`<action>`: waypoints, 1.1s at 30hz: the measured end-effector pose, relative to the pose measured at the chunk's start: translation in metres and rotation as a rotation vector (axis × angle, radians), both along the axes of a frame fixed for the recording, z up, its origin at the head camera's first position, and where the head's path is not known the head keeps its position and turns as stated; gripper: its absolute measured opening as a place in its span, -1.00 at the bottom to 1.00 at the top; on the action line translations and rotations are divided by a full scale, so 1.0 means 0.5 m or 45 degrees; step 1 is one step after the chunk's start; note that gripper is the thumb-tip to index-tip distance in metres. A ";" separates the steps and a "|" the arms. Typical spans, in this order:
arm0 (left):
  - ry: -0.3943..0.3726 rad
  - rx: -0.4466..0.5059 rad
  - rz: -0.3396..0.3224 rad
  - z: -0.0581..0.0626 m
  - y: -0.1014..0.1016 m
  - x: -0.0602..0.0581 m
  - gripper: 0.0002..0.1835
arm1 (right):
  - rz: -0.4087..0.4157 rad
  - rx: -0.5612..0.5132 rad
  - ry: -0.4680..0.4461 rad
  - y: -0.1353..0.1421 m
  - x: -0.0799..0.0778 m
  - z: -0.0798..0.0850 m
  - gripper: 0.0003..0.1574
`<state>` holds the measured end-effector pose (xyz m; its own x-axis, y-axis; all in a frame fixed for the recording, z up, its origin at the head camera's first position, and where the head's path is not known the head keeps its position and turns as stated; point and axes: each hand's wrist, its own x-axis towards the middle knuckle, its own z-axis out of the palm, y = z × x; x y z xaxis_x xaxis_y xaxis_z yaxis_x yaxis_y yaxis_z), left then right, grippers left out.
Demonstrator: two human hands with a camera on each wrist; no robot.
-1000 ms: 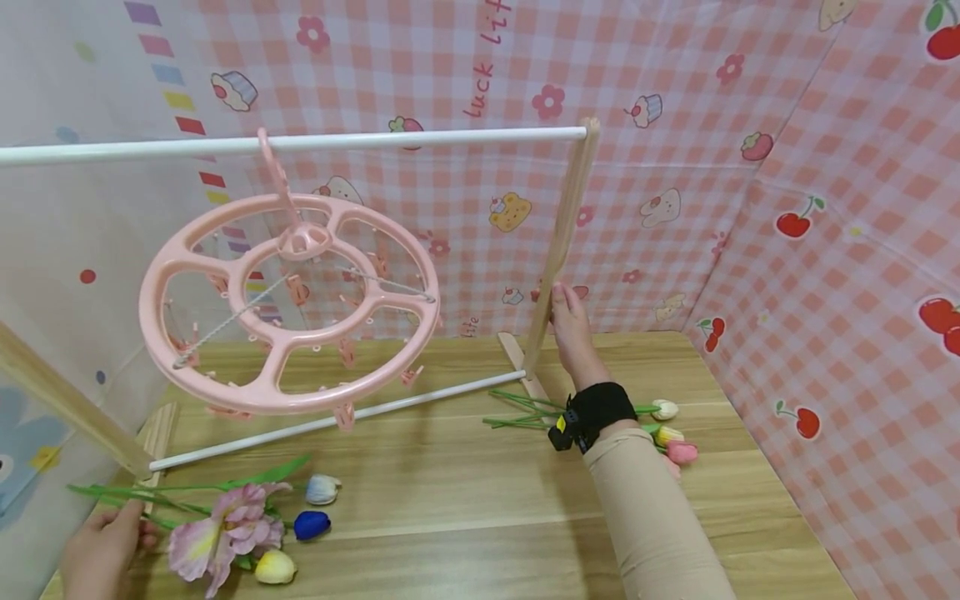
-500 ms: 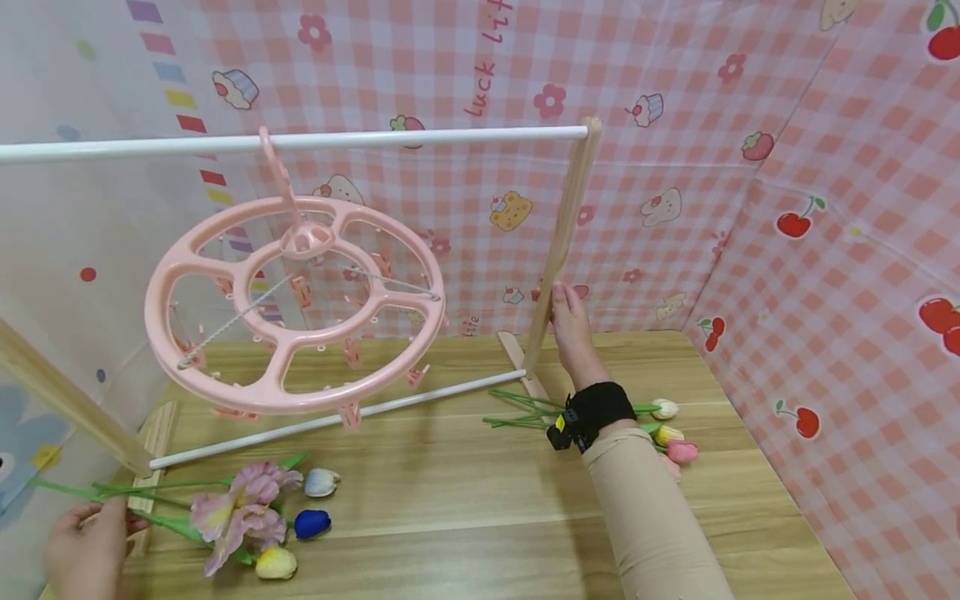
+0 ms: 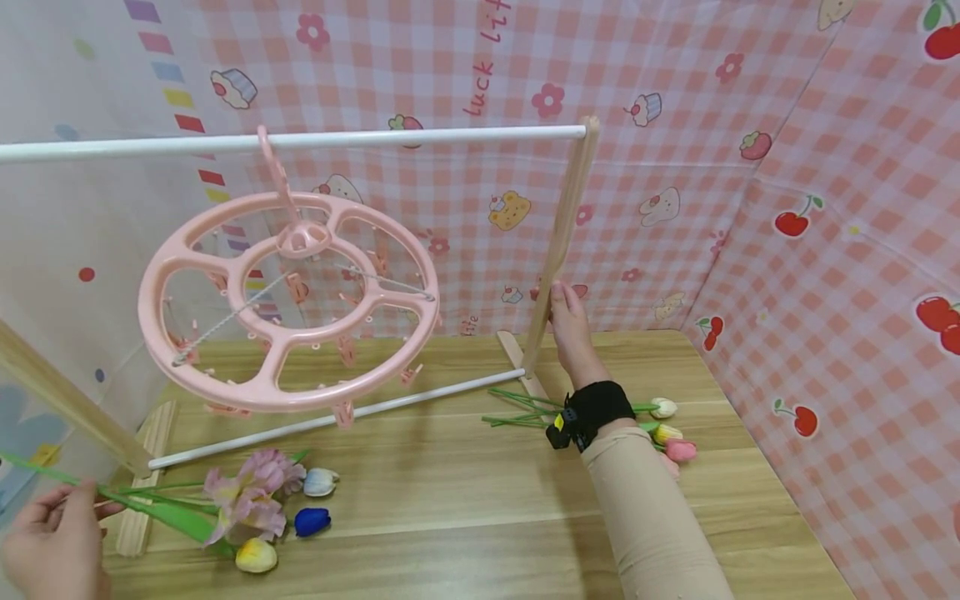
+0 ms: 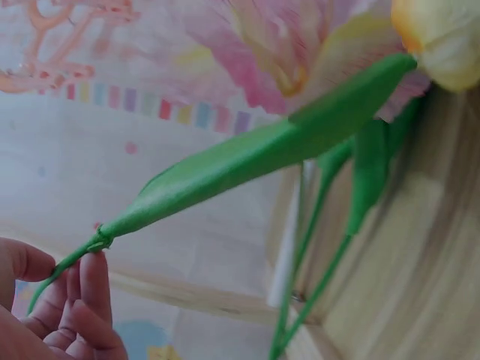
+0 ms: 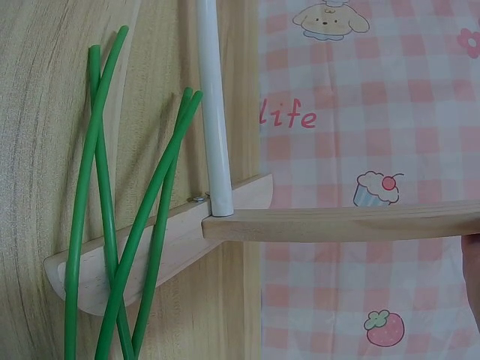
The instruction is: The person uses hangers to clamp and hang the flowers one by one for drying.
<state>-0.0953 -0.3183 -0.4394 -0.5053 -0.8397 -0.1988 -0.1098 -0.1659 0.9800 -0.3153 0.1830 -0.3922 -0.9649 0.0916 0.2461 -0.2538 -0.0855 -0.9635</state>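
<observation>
My left hand (image 3: pixel 56 537) pinches the green stem of a yellow tulip (image 3: pixel 257 555) between thumb and fingers. In the left wrist view its long leaf (image 4: pixel 255 161) rises from the fingertips toward the bloom. Beside it on the table lie a pink-purple iris-like flower (image 3: pixel 251 500), a white-blue tulip (image 3: pixel 320 482) and a blue tulip (image 3: pixel 312 522). My right hand (image 3: pixel 573 333) holds the right wooden post (image 3: pixel 561 233) of a rack, thumb on the near side. Only a sliver of this hand shows in the right wrist view.
A round pink clip hanger (image 3: pixel 273 371) hangs by its hook from the rack's white top bar (image 3: pixel 427 137). A white lower bar (image 3: pixel 420 404) joins the wooden feet. More tulips (image 3: pixel 681 450) lie under my right forearm, their stems (image 5: pixel 105 187) crossing the right foot.
My left hand has moved left with the yellow tulip's stem, drawing its bloom slightly left. The iris-like flower has shifted. My right hand stays on the post.
</observation>
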 end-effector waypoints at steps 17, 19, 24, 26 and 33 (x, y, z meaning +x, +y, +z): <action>0.448 -0.120 0.128 0.066 0.049 0.010 -0.84 | -0.041 0.021 0.003 0.006 -0.022 -0.025 -0.36; 0.488 -0.108 0.127 0.070 0.051 0.009 -0.83 | -0.038 0.023 -0.001 0.006 -0.022 -0.025 -0.36; 0.740 0.008 0.123 0.079 0.062 0.007 -0.78 | -0.042 0.041 -0.007 0.005 -0.022 -0.025 -0.38; 0.862 0.035 0.120 0.084 0.067 0.007 -0.72 | -0.037 0.045 -0.002 0.006 -0.022 -0.025 -0.38; 1.216 0.137 0.115 0.107 0.091 0.004 -0.61 | -0.028 0.006 0.003 0.007 -0.023 -0.025 -0.39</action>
<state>-0.0932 -0.2730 -0.3856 -0.4284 -0.8846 0.1844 0.7435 -0.2291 0.6283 -0.3267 0.1865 -0.4045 -0.9621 0.1119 0.2488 -0.2578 -0.0749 -0.9633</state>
